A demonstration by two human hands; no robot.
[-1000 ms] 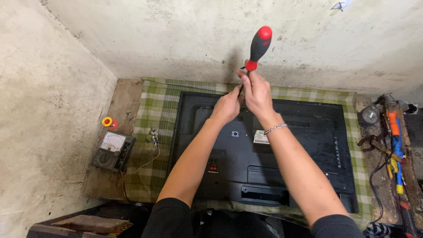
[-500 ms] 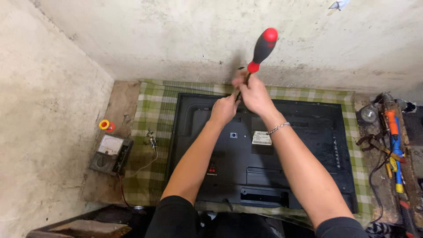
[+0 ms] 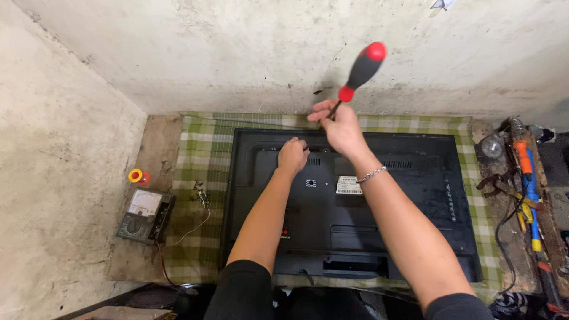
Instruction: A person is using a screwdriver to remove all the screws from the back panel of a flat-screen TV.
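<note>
Red-black screwdriver (image 3: 360, 71) clamped in right hand (image 3: 339, 125) at frame centre-top, long axis tilted up-right, tip down at television back (image 3: 415, 237); left hand (image 3: 293, 155) fingers curled together just lower-left

Screwdriver (image 3: 361, 71) handle motion-blurred; tip hidden behind right hand (image 3: 338, 127).

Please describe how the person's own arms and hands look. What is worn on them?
Both forearms are bare. Black sleeves cover the upper arms and end near the elbows. The right hand has a thin silver chain bracelet at the wrist. The left hand shows no glove, ring or watch. No gloves on either hand.
</note>
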